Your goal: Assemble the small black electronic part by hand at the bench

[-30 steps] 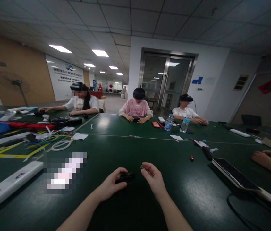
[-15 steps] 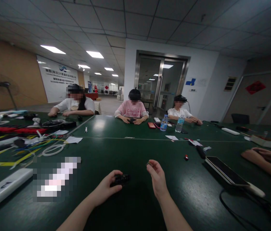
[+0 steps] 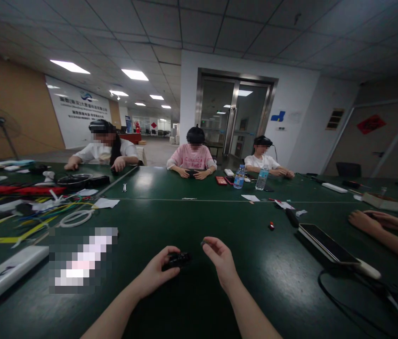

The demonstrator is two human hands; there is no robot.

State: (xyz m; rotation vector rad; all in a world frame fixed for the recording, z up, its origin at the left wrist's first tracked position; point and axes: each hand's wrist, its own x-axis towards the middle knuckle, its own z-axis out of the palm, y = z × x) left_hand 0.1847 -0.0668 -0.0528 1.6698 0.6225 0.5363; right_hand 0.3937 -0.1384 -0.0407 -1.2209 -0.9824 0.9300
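Observation:
My left hand is closed on a small black object, thumb on the near side and fingers on the far side. The object's exact kind does not show; its surface looks dark and uneven. To the right of it, a short gap away, my right hand pinches a tiny dark piece between thumb and forefinger. That piece is too small to name. Both hands are just over the dark green table.
At right lie a phone, a black cable and a small red item. A white power strip, wires and a coiled white cable are at left. Two bottles stand across the table. Several people sit around it.
My right hand has moved left, bringing the tiny piece closer to the black object. My left hand keeps its hold almost in place. The view has shifted slightly.

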